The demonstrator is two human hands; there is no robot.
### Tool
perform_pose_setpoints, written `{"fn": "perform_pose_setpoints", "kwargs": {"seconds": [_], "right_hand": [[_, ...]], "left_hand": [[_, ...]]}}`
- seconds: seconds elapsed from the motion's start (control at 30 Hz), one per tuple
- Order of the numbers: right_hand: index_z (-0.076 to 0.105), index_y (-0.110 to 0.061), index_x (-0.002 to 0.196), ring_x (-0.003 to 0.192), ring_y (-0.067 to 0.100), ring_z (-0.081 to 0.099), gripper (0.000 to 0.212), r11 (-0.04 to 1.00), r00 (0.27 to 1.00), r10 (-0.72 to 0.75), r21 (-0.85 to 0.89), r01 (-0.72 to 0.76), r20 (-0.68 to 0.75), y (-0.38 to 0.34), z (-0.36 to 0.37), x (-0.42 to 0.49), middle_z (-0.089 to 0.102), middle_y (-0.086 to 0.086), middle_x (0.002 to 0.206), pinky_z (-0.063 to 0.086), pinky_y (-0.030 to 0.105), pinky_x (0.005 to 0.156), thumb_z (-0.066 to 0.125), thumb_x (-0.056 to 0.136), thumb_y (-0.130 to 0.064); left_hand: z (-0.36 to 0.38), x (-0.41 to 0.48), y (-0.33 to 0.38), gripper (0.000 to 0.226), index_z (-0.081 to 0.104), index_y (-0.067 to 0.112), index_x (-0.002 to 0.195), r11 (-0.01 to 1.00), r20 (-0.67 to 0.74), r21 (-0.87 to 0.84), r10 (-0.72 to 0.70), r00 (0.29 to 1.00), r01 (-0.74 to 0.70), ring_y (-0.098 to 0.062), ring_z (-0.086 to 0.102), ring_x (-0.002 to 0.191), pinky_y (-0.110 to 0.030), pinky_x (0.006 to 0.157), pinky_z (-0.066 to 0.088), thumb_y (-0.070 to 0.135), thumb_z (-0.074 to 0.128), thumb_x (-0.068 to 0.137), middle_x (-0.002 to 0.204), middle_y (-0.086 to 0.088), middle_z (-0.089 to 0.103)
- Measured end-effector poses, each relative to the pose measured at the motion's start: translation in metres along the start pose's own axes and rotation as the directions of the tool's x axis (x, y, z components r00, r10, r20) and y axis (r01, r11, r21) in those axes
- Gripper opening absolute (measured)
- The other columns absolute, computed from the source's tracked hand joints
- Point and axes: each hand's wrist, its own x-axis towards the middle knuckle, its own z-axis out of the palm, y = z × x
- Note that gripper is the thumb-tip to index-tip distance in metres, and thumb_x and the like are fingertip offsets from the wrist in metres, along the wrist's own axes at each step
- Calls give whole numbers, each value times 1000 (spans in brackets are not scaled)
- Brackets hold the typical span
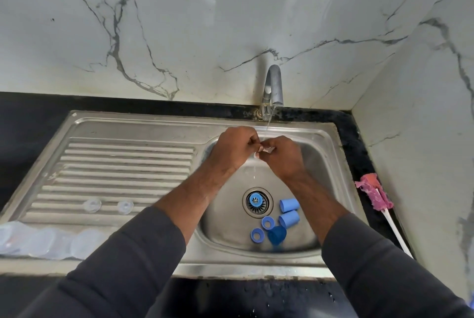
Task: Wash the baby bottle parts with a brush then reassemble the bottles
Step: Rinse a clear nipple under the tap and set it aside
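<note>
My left hand (232,149) and my right hand (284,156) meet over the sink basin (318,164) under the running tap (273,89). Together they pinch a small clear teat (265,149), mostly hidden by my fingers. Water drips down from it. In the basin lie two blue caps (289,205), two blue screw rings (257,235) and a darker blue part (277,234). Two clear teats (92,205) sit on the drainboard. Clear bottles (38,239) lie at the drainboard's front left. The pink sponge brush (375,194) with a white handle lies on the counter to the right.
The drain (257,202) holds a blue strainer piece. A black counter (28,117) surrounds the steel sink, and marble walls rise behind and to the right.
</note>
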Motion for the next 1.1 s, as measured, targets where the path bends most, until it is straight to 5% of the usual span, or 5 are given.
{"fn": "perform_pose_setpoints", "kwargs": {"seconds": [0.23,0.57,0.8,0.97,1.1], "right_hand": [[77,-19,109,92,13,70,23,999,999,-20,32,21,-33,-16,13,-26,76,0,107,55,29,88,77,86,-22],[75,-18,99,82,15,68,17,971,970,-241,1,241,18,-91,79,-32,75,-3,90,47,22,75,75,82,-14],[79,-19,99,84,16,71,14,866,858,-499,76,493,124,-207,161,-24,78,-2,94,51,23,79,73,87,-17],[79,-22,97,88,13,66,20,802,762,-594,114,586,258,-275,227,-25,74,-4,96,39,12,75,76,80,-13],[78,-19,99,92,18,67,21,754,679,-636,107,648,367,-308,272,-25,75,-1,97,51,28,82,73,80,-11]], "left_hand": [[-14,-31,-16,11,76,20,97,998,20,-64,6,1000,-4,0,62,71,-15,68,44,19,77,87,87,7,74],[-77,-86,-77,5,74,26,85,970,-74,-103,-230,970,222,-5,67,72,-35,75,59,28,77,82,79,13,72],[-173,-152,-164,7,74,22,85,914,-179,-87,-406,896,397,-9,69,74,-39,80,58,22,67,88,82,8,72],[-220,-208,-237,14,73,20,86,815,-248,-80,-574,780,574,-14,69,83,-37,86,56,14,61,91,87,5,74],[-238,-241,-281,15,76,19,88,731,-263,-98,-674,691,676,-14,69,83,-32,83,55,16,61,91,87,6,74]]}}
